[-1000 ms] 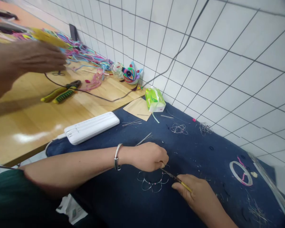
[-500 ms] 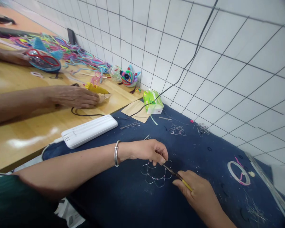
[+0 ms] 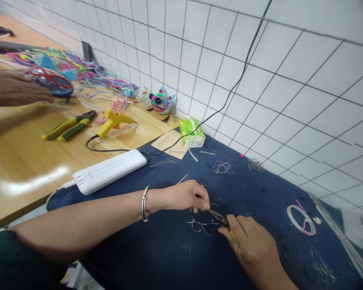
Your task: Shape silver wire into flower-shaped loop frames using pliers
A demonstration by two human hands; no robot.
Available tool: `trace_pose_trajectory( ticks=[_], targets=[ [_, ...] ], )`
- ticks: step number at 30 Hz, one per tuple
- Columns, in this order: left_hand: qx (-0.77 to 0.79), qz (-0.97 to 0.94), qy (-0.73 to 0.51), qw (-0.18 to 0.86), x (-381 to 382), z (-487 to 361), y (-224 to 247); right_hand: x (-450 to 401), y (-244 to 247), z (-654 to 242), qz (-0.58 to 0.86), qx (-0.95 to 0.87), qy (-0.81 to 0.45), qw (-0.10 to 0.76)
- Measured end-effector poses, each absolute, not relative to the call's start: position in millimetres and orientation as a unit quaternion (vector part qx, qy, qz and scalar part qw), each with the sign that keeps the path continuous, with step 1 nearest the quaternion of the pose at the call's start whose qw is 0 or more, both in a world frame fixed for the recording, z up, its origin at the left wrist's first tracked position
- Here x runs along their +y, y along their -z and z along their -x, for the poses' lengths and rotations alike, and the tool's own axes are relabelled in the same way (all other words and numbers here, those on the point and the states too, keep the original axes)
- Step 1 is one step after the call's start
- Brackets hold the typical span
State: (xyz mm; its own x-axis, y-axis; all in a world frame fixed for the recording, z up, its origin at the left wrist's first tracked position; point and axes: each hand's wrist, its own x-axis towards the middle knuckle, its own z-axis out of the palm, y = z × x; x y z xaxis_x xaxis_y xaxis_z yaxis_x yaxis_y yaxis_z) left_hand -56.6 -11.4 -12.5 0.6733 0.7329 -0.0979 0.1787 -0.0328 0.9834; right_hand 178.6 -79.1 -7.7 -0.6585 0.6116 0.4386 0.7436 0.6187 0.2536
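Observation:
A thin wire flower (image 3: 196,223) with looped petals and small pink beads hangs beneath my left hand (image 3: 191,196), whose fingers pinch its upper edge. My right hand (image 3: 254,243) is wrapped around yellow-handled needle-nose pliers (image 3: 219,217). The tips of the pliers meet the wire right at my left fingertips; whether the jaws grip it is too small to tell. Behind my hands, another looped wire piece (image 3: 223,167) lies on the dark blue cloth (image 3: 169,257).
On the wooden table (image 3: 24,161) are green-yellow pliers (image 3: 71,125), a yellow glue gun (image 3: 113,122) and a co-worker's hand (image 3: 18,90). A white power bank (image 3: 110,171), tissue pack (image 3: 192,132), tape ring (image 3: 301,220) and wire scraps (image 3: 322,266) surround my hands. A black cable (image 3: 226,102) crosses the view.
The co-worker's hand has drawn back left from the glue gun, uncovering the green-yellow pliers. My pliers have turned, showing their jaws more broadly, and the wire flower has tilted.

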Motion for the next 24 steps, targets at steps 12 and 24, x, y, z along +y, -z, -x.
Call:
trace_pose_trajectory(
  ticks=[12,24],
  targets=[
    [0.262,-0.683,-0.228,0.643,-10.6,58.7,8.1,-81.2,3.1,-182.4,0.418,-0.885,0.061,0.195],
    [0.275,-0.583,-0.248,0.724,-6.9,60.6,6.1,-79.4,4.6,-183.3,0.414,-0.877,0.134,0.204]
  ],
)
